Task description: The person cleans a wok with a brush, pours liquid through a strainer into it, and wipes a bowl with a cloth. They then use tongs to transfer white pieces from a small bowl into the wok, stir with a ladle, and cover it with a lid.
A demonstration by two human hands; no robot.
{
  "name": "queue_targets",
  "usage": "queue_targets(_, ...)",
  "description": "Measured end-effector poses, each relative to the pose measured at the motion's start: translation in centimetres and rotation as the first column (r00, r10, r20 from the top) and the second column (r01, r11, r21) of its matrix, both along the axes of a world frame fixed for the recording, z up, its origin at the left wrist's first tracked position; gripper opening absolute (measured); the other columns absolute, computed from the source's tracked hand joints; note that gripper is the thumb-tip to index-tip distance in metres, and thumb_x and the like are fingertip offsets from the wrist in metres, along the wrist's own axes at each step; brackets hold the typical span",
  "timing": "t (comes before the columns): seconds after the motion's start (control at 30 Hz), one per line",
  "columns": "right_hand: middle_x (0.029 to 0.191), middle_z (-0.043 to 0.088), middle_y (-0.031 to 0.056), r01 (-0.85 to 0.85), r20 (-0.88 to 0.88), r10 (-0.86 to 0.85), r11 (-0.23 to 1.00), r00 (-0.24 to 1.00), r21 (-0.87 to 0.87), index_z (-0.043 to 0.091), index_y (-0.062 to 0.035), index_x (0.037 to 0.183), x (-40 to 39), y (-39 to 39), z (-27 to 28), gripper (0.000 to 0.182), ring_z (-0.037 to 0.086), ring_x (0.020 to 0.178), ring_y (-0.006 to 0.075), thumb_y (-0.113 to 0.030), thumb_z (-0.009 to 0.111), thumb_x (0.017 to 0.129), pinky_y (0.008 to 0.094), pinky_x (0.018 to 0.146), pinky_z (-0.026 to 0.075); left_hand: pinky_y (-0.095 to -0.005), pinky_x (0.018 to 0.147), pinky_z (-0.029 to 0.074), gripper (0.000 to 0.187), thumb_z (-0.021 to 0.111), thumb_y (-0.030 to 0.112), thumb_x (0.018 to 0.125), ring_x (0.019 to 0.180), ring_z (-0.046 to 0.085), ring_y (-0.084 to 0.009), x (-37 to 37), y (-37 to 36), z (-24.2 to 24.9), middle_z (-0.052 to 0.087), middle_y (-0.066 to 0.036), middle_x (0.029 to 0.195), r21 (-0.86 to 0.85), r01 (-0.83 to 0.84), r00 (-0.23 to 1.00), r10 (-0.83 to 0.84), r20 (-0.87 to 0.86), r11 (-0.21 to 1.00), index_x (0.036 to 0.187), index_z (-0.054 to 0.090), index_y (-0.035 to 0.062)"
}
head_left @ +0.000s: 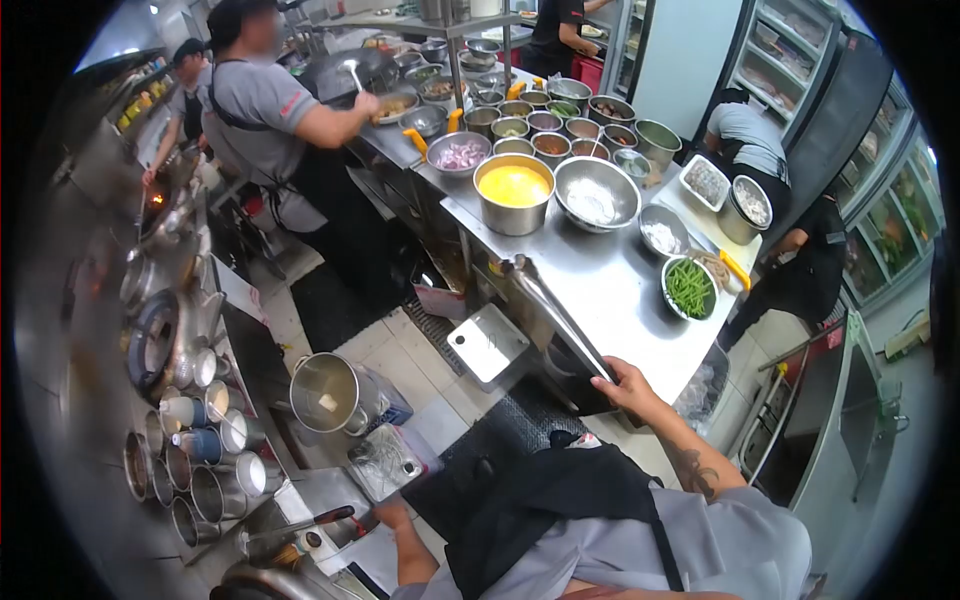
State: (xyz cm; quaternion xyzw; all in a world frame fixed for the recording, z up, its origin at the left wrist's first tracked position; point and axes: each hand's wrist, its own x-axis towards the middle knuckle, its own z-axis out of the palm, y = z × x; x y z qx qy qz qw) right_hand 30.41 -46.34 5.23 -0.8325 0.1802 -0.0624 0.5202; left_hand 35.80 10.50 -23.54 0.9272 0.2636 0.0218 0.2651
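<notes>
My right hand (630, 388) is closed around the end of long metal tongs (560, 315), which reach up and left along the edge of the steel table (590, 290). Low on the left, my left hand (393, 515) hangs near the stove-side counter. Its fingers are too small and partly hidden to make out. Close to it lies a ladle-like utensil with a black handle (325, 518). Beyond the tongs stand a pot of yellow liquid (515, 190) and a bowl of white powder (597, 195). A bowl of cut green beans (688, 288) sits at the table's right edge.
Several sauce pots stand on the left counter, near a tall stockpot (327, 393) and a lidded container (388, 462). A white-lidded bin (488, 343) is beside the table. Co-workers stand at the left (265, 110) and by the fridges (750, 140). A knife with a yellow handle (735, 268) lies on a board.
</notes>
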Motion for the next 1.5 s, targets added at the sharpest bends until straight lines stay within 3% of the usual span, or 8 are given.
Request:
queue_targets(0.03, 0.072, 0.055, 0.0005, 0.018, 0.027, -0.020, 0.998, 0.999, 0.054, 0.050, 0.0029, 0.118, -0.4, -1.2, 0.2, 0.043, 0.048, 0.052, 0.0065, -0.018, 0.067, 0.084, 0.0224, 0.044, 0.037, -0.0437, 0.089, 0.042, 0.027, 0.061, 0.017, 0.072, 0.096, 0.058, -0.0402, -0.2, -2.4, -0.5, 0.061, -0.024, 0.099, -0.123, 0.180, 0.964, -0.150, 0.221, 0.976, 0.089, 0.058, -0.0044)
queue_targets(0.3, 0.075, 0.055, 0.0008, 0.328, 0.116, -0.359, 0.917, 0.926, 0.225, 0.046, 0.0048, 0.123, -6.0, -12.4, 1.0, 0.047, 0.046, 0.051, 0.0052, -0.011, 0.065, 0.083, 0.0206, 0.042, 0.037, -0.0345, 0.067, 0.050, 0.025, 0.059, 0.019, 0.080, 0.072, 0.063, -0.0261, 3.5, -26.6, 7.8, 0.063, -0.018, 0.079, -0.225, 0.619, 0.785, -0.601, 0.152, 0.752, 0.095, 0.060, -0.0010)
queue_targets(0.57, 0.074, 0.055, -0.0002, 0.462, 0.153, -0.499, 0.858, 0.853, 0.222, 0.046, 0.0038, 0.124, -11.3, -18.5, 2.3, 0.047, 0.045, 0.051, 0.0046, -0.011, 0.065, 0.083, 0.0200, 0.043, 0.037, -0.0295, 0.070, 0.050, 0.038, 0.058, 0.025, 0.087, 0.080, 0.063, -0.0190, 7.5, -49.2, 22.1, 0.066, -0.014, 0.090, -0.564, 0.744, 0.589, -0.751, 0.298, 0.359, 0.112, 0.057, -0.0029)
queue_targets(0.63, 0.074, 0.055, -0.0001, 0.506, 0.179, -0.537, 0.841, 0.825, 0.190, 0.046, 0.0039, 0.124, -12.7, -19.5, 1.0, 0.046, 0.046, 0.053, 0.0043, -0.010, 0.064, 0.084, 0.0199, 0.044, 0.037, -0.0272, 0.069, 0.049, 0.039, 0.058, 0.024, 0.086, 0.080, 0.061, -0.0150, 8.7, -53.9, 21.1, 0.065, -0.013, 0.095, -0.377, 0.879, 0.449, -0.773, 0.447, 0.293, 0.115, 0.057, -0.0021)
queue_targets(0.9, 0.084, 0.058, 0.0009, 0.575, 0.151, -0.649, 0.741, 0.745, 0.348, 0.046, 0.0030, 0.126, -16.2, -20.2, 0.5, 0.049, 0.048, 0.059, 0.0036, -0.011, 0.066, 0.083, 0.0190, 0.047, 0.037, -0.0281, 0.066, 0.045, 0.039, 0.060, 0.022, 0.084, 0.084, 0.059, -0.0146, 12.1, -71.7, 23.5, 0.063, -0.007, 0.095, -0.769, 0.622, 0.474, -0.853, 0.217, 0.150, 0.116, 0.053, 0.0014)
queue_targets(1.1, 0.116, 0.056, 0.0124, 0.615, 0.114, -0.673, 0.721, 0.730, 0.319, 0.045, 0.0085, 0.124, -17.9, -20.0, 1.1, 0.048, 0.054, 0.106, 0.0166, -0.007, 0.064, 0.083, 0.0276, 0.092, 0.041, -0.0309, 0.059, 0.046, 0.029, 0.059, 0.022, 0.084, 0.077, 0.060, -0.0194, 14.7, -80.0, 23.7, 0.059, -0.008, 0.091, -0.882, 0.394, 0.653, -0.754, 0.070, 0.259, 0.103, 0.053, 0.0008)
queue_targets(1.27, 0.094, 0.056, 0.0037, 0.607, 0.148, -0.655, 0.748, 0.741, 0.269, 0.043, 0.0042, 0.127, -19.1, -19.2, 0.7, 0.049, 0.050, 0.073, 0.0076, -0.008, 0.063, 0.084, 0.0211, 0.062, 0.039, -0.0346, 0.058, 0.051, 0.028, 0.053, 0.015, 0.083, 0.074, 0.061, -0.0257, 15.6, -84.1, 23.2, 0.057, -0.014, 0.093, -0.926, 0.332, 0.673, -0.733, 0.099, 0.180, 0.102, 0.050, -0.0062)
queue_targets(1.5, 0.105, 0.060, 0.0083, 0.607, 0.129, -0.663, 0.735, 0.738, 0.304, 0.042, 0.0054, 0.129, -19.4, -20.2, 1.3, 0.052, 0.057, 0.086, 0.0096, -0.009, 0.064, 0.084, 0.0202, 0.065, 0.046, -0.0362, 0.067, 0.055, 0.026, 0.048, 0.008, 0.079, 0.080, 0.062, -0.0260, 15.2, -84.9, 28.0, 0.057, -0.017, 0.095, -0.927, 0.369, 0.650, -0.696, 0.304, -0.059, 0.099, 0.047, -0.0076)
